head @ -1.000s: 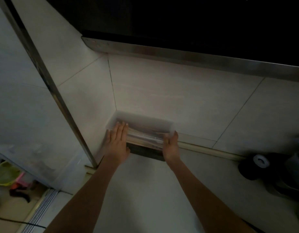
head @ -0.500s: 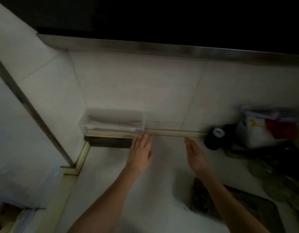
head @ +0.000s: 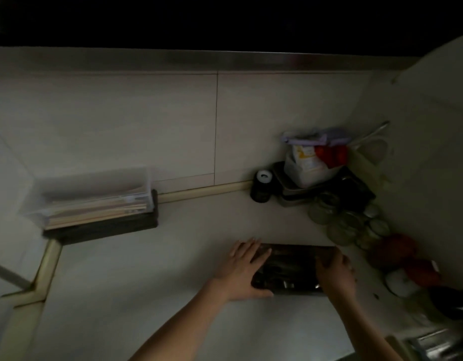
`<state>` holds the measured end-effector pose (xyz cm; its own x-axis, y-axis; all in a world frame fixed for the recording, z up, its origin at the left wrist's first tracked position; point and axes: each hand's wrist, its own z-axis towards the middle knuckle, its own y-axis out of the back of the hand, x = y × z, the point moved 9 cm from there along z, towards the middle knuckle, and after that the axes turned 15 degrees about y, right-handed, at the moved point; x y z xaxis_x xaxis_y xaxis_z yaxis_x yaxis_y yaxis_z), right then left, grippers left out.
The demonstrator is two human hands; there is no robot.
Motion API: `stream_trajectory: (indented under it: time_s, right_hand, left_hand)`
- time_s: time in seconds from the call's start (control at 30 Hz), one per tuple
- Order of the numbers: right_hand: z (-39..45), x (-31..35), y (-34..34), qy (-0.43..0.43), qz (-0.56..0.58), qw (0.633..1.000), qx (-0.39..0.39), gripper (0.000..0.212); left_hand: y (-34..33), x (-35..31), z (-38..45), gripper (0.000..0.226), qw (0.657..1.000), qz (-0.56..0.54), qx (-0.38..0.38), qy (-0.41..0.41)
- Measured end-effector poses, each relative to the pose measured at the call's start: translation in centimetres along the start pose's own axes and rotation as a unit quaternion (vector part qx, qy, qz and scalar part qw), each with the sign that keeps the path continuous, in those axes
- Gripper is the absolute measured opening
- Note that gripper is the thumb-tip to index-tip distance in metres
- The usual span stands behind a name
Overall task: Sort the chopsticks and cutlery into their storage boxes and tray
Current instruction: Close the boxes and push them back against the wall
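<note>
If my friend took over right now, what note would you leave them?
Left hand: fingers straight, resting on the left end of the dark tray.
Right hand: at the tray's right end; grip too dim to tell.
Clear box with chopsticks sits on a dark box in the left corner by the wall.
Done: the boxes look stacked away.
Left: the tray is mid-counter, probably needs putting in its place. Its contents are too dark to check.
</note>
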<state>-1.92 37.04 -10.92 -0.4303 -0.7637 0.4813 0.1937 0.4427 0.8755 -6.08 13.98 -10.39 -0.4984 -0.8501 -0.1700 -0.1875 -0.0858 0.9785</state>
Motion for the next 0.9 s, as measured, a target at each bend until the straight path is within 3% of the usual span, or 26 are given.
stream_trajectory:
  time_s: [0.2,0.3,0.47,0.53,0.67,0.77,0.9]
  right_hand:
    - [2.1,3.8,-1.9,0.073,0.054,0.996,0.015,0.063]
    - [3.0,8.4,-4.1,0.138,0.125,0.981,0.044,0.065]
    - [3.7,16.1,-9.5,0.272,0.090,0.930,0.231,0.101]
    - [4.5,18.2,-10.9,0.321,0.067,0.907,0.266,0.104]
    - [7.1,22.7,-12.2,0.368,0.075,0.900,0.222,0.081]
    - [8.7,24.6,-13.2,0.363,0.012,0.910,0.202,0.076]
    - [10.5,26.0,-13.6,0.354,-0.017,0.914,0.197,0.074]
  left_hand:
    - [0.9,4.0,-0.3,0.090,0.999,0.023,-0.009,0.031]
    - [0.8,9.4,-0.6,0.078,0.993,0.042,-0.010,0.114]
    - [2.5,16.1,-0.8,0.073,0.979,0.080,-0.027,0.186]
    - [3.1,18.1,-0.7,0.073,0.973,0.100,-0.027,0.207]
    - [4.5,21.0,0.0,0.070,0.945,0.163,-0.021,0.284]
    - [5.0,21.9,1.3,0.069,0.921,0.222,-0.025,0.318]
    - [5.6,23.8,2.9,0.066,0.901,0.223,-0.013,0.373]
